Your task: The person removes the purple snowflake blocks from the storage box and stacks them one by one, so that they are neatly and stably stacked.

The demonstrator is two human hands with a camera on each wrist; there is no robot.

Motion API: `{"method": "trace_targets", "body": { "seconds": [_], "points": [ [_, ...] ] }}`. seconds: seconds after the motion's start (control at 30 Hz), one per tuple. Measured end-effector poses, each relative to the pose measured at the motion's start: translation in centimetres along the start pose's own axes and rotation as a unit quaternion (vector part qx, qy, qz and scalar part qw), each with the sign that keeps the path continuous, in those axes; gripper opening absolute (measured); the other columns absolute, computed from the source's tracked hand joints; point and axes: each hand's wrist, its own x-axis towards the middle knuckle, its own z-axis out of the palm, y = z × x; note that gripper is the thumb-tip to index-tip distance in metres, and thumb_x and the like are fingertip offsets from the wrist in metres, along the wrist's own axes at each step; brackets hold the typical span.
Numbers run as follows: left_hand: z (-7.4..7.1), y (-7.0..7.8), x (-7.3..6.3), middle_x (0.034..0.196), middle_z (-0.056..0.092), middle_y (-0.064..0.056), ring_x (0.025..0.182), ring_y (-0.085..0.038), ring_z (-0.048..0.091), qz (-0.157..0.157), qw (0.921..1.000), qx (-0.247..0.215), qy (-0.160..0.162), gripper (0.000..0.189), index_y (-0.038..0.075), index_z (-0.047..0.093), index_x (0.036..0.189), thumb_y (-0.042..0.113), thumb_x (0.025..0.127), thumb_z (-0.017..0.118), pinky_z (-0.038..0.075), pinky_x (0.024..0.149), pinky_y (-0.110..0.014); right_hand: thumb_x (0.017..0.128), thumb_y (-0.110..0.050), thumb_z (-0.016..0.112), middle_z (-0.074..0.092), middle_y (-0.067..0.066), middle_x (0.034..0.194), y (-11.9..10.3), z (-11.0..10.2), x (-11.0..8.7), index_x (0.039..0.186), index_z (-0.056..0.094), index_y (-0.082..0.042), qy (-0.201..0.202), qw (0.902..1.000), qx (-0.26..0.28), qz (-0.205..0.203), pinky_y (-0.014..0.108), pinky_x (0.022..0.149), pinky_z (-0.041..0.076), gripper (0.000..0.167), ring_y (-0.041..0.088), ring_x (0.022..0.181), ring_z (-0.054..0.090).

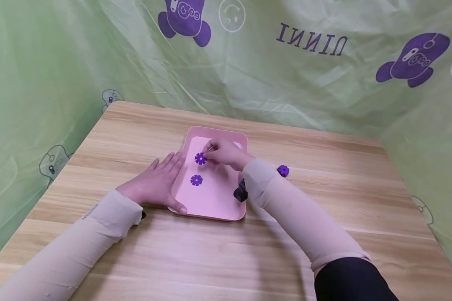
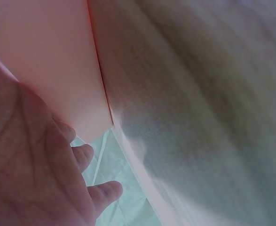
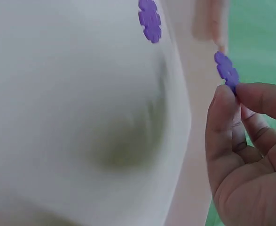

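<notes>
My right hand [image 1: 227, 154] pinches a purple notched plastic disc [image 1: 197, 158] between thumb and index finger, above the pink tray [image 1: 214, 205]. The right wrist view shows that disc [image 3: 226, 69] tilted in the fingertips of the right hand [image 3: 255, 155], clear of the tray floor. A second purple notched disc [image 1: 193, 180] lies flat in the tray, nearer the front. Over the tray's left side lies my left hand [image 1: 159, 180], fingers straight and thumb at the front corner. In the left wrist view, the left hand's palm [image 2: 29, 155] is beside the tray's outer wall [image 2: 58, 70].
To the right of the tray, a purple disc piece [image 1: 283, 170], perhaps more than one stacked, sits on the wooden table [image 1: 324, 200]. Green printed cloth [image 1: 271, 83] hangs behind the table and at its sides. A dark wrist camera [image 1: 241, 192] hangs over the tray's right edge.
</notes>
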Motion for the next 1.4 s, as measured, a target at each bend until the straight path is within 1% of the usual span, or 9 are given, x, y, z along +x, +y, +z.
{"method": "trace_targets", "body": {
  "seconds": [0.1,0.23,0.37,0.5,0.7,0.8,0.93,1.07,1.4],
  "points": [
    [-0.1,0.1,0.0,0.17,-0.002,-0.026,0.155,-0.046,-0.001,0.0,1.0,0.0,-0.001,0.153,-0.008,0.006,0.162,0.085,0.062,0.076,0.002,0.121,-0.067,0.101,0.001,0.062,0.067,0.01,0.096,0.2,-0.6,-0.4,0.108,0.066,0.005,0.01,0.9994,0.032,-0.001,0.032,0.082,0.06,0.01,0.017,0.082,0.064],
    [-0.2,0.1,-0.1,0.169,-0.003,-0.026,0.155,-0.046,-0.001,-0.002,1.0,-0.002,-0.002,0.153,-0.008,0.005,0.162,0.084,0.062,0.077,0.002,0.121,-0.067,0.101,0.003,0.06,0.067,0.013,0.098,0.5,-1.8,-1.1,0.112,0.066,0.01,0.02,0.9976,0.065,-0.009,0.039,0.09,0.06,0.014,0.019,0.086,0.065],
    [-0.3,0.0,-0.1,0.169,-0.003,-0.026,0.155,-0.046,-0.001,-0.001,1.0,0.003,-0.002,0.153,-0.008,0.006,0.162,0.084,0.062,0.077,0.003,0.121,-0.067,0.103,0.004,0.057,0.066,0.015,0.103,1.2,-3.2,-1.8,0.114,0.064,0.011,0.027,0.9962,0.082,-0.014,0.039,0.092,0.059,0.016,0.023,0.091,0.066],
    [-0.4,0.1,-0.1,0.17,-0.003,-0.025,0.155,-0.045,-0.001,0.0,1.0,0.004,-0.001,0.153,-0.008,0.006,0.162,0.085,0.062,0.077,0.003,0.121,-0.067,0.104,0.004,0.053,0.064,0.016,0.107,2.1,-4.4,-2.4,0.117,0.06,0.011,0.035,0.9943,0.101,0.0,0.037,0.094,0.058,0.017,0.026,0.097,0.064],
    [-0.5,0.1,0.0,0.17,-0.003,-0.025,0.155,-0.045,-0.002,0.001,1.0,0.002,0.0,0.153,-0.007,0.006,0.162,0.084,0.062,0.077,0.003,0.121,-0.067,0.104,0.004,0.052,0.064,0.014,0.106,2.9,-5.7,-3.4,0.118,0.059,0.012,0.049,0.9937,0.101,0.011,0.043,0.1,0.054,0.018,0.015,0.09,0.062],
    [-0.4,0.1,0.0,0.17,-0.003,-0.024,0.155,-0.045,-0.001,0.001,1.0,-0.002,0.001,0.152,-0.007,0.006,0.162,0.083,0.063,0.078,0.003,0.121,-0.067,0.104,0.004,0.051,0.063,0.013,0.105,3.4,-6.2,-3.8,0.119,0.059,0.012,0.051,0.9936,0.1,0.014,0.044,0.1,0.054,0.018,0.016,0.091,0.062],
    [-0.1,0.2,0.0,0.17,-0.003,-0.024,0.155,-0.045,-0.001,0.001,1.0,-0.008,0.0,0.152,-0.007,0.006,0.162,0.083,0.063,0.078,0.003,0.121,-0.068,0.105,0.003,0.05,0.063,0.013,0.106,4.2,-6.8,-4.3,0.12,0.058,0.013,0.049,0.9938,0.097,0.021,0.036,0.093,0.057,0.02,0.019,0.092,0.063],
    [0.0,0.1,0.0,0.17,-0.002,-0.025,0.155,-0.045,-0.001,0.001,1.0,-0.008,0.001,0.151,-0.008,0.006,0.162,0.082,0.064,0.078,0.004,0.121,-0.068,0.105,0.002,0.051,0.064,0.012,0.104,5.2,-7.5,-4.7,0.12,0.058,0.012,0.056,0.9931,0.099,0.028,0.028,0.085,0.058,0.019,0.015,0.089,0.062],
    [0.1,0.1,0.0,0.17,0.0,-0.025,0.155,-0.046,0.001,0.0,1.0,-0.003,0.004,0.151,-0.008,0.009,0.162,0.083,0.063,0.078,0.005,0.121,-0.068,0.105,-0.001,0.053,0.063,0.01,0.103,7.1,-9.3,-6.2,0.12,0.058,0.011,0.076,0.9928,0.087,0.033,0.036,0.095,0.056,0.02,0.016,0.092,0.061]
  ]
}}
